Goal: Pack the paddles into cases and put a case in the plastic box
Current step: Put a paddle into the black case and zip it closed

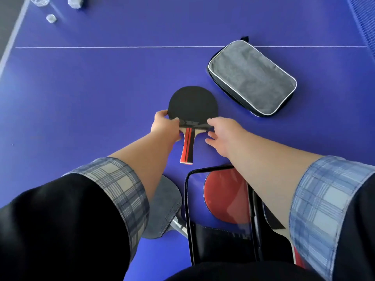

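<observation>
A black-faced paddle (192, 104) with a red and black handle lies on the blue table. My left hand (165, 125) grips its left edge by the neck, thumb on top. My right hand (222, 132) pinches the right edge by the neck. Close to me an open black case (219, 236) holds a red-faced paddle (225, 199). A grey-faced paddle (164, 209) lies to the left of that case, partly under my left arm. A closed grey case (251, 78) lies further off at the right. No plastic box is clearly in view.
Part of another paddle with a red handle (298, 258) shows under my right forearm. Small clear objects (51, 18) stand at the far left corner of the table (101, 88). The net (363, 21) runs along the far right.
</observation>
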A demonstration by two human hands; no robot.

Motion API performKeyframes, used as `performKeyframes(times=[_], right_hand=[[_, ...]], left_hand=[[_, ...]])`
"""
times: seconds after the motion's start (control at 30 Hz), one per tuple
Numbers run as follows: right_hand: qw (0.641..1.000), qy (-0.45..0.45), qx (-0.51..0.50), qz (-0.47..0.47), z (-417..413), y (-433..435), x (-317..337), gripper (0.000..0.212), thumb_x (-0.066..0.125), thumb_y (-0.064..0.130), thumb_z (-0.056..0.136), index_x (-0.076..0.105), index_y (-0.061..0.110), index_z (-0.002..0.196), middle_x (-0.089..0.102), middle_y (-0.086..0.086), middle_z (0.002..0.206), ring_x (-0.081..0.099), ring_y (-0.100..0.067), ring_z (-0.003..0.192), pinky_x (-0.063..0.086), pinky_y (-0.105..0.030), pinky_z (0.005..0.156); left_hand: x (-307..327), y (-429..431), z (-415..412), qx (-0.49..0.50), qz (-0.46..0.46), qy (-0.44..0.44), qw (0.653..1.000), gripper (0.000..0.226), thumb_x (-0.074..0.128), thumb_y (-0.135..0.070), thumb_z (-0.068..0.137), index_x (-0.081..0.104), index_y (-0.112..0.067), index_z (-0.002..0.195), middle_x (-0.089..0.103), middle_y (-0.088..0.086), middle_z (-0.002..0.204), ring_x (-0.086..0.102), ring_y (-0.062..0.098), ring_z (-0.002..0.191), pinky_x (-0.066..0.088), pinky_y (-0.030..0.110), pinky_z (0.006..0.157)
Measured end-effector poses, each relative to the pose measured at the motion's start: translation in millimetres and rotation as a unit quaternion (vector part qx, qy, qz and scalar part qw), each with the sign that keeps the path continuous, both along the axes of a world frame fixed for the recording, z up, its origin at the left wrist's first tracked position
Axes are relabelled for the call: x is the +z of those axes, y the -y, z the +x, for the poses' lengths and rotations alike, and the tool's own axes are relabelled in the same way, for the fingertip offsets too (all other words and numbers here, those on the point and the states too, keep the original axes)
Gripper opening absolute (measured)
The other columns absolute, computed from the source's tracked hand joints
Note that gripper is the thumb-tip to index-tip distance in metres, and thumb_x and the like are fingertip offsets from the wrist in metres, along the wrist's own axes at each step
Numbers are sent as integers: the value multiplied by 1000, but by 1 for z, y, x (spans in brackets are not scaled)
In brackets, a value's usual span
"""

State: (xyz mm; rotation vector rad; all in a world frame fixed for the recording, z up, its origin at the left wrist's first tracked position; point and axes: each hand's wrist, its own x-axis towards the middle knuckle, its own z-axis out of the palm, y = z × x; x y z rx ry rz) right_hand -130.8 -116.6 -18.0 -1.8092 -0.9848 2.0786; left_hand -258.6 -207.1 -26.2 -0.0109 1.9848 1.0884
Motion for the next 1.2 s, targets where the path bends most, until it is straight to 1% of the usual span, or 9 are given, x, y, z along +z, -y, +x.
performKeyframes(times=[0.1, 0.2, 0.43, 0.5, 0.6, 0.7, 0.83, 0.97, 1.2], right_hand=[[998, -57, 25, 15, -14, -7, 11, 47, 55, 2, 96, 49, 20, 139, 64, -9, 123, 69, -32, 105, 58, -44, 84], [996, -71, 33, 51, -10, -6, 22, 61, 55, -3, 93, 39, 26, 144, 70, -9, 116, 75, -30, 94, 62, -44, 75], [992, -98, 3, 85, 68, 6, 51, 55, 60, 4, 92, 43, 31, 136, 69, -11, 112, 71, -27, 72, 61, -42, 67], [991, -106, 4, 87, 101, 6, 59, 50, 62, 7, 91, 45, 31, 132, 69, -11, 116, 70, -29, 77, 62, -48, 75], [989, -88, 22, 117, 154, 6, 70, 46, 64, 10, 91, 46, 34, 126, 70, -9, 115, 73, -29, 81, 63, -46, 73], [986, -52, 49, 151, 213, 7, 78, 46, 64, 12, 91, 43, 36, 124, 68, -7, 117, 74, -28, 91, 62, -40, 67], [987, -28, 53, 149, 285, 14, 69, 46, 64, 11, 90, 43, 35, 124, 67, -7, 116, 75, -28, 89, 63, -44, 69], [988, 10, 58, 140, 335, 30, 44, 45, 65, 14, 90, 44, 35, 124, 61, 1, 114, 71, -19, 88, 62, -33, 60], [991, 54, 63, 101, 350, 59, 2, 47, 67, 7, 87, 51, 24, 128, 60, -5, 114, 68, -28, 97, 63, -37, 64]], left_hand=[[13, -5, -10, 37, 55, 14, 998, 45, 57, -20, 95, 41, -35, 134, 73, 3, 99, 75, 12, 72, 56, 22, 51], [29, -3, -2, 55, 80, 9, 995, 41, 59, -24, 94, 42, -38, 128, 75, 2, 92, 74, 11, 65, 50, 17, 43], [66, 17, 75, 57, 145, 25, 987, 41, 62, -21, 88, 42, -33, 122, 75, 4, 90, 74, 12, 68, 60, 24, 60], [73, 22, 105, 46, 148, 21, 988, 43, 61, -24, 84, 41, -31, 121, 76, 4, 90, 75, 12, 69, 58, 22, 58], [81, 28, 153, 22, 137, 2, 990, 44, 61, -24, 80, 40, -28, 119, 74, 4, 90, 74, 10, 68, 58, 24, 55], [83, 34, 206, -13, 111, -11, 994, 42, 64, -26, 80, 43, -28, 117, 74, 1, 86, 75, 14, 72, 62, 35, 68], [72, 38, 273, -31, 117, -39, 992, 14, 66, -16, 86, 55, -25, 86, 70, 0, 74, 67, 10, 55, 59, 28, 55], [42, 47, 314, -109, 59, -65, 990, 15, 66, -20, 87, 59, -33, 89, 75, -6, 75, 74, 15, 70, 63, 36, 69], [5, 70, 323, -191, -74, -108, 973, 4, 69, -24, 83, 68, -27, 80, 72, 0, 79, 71, 28, 83, 60, 42, 80]])
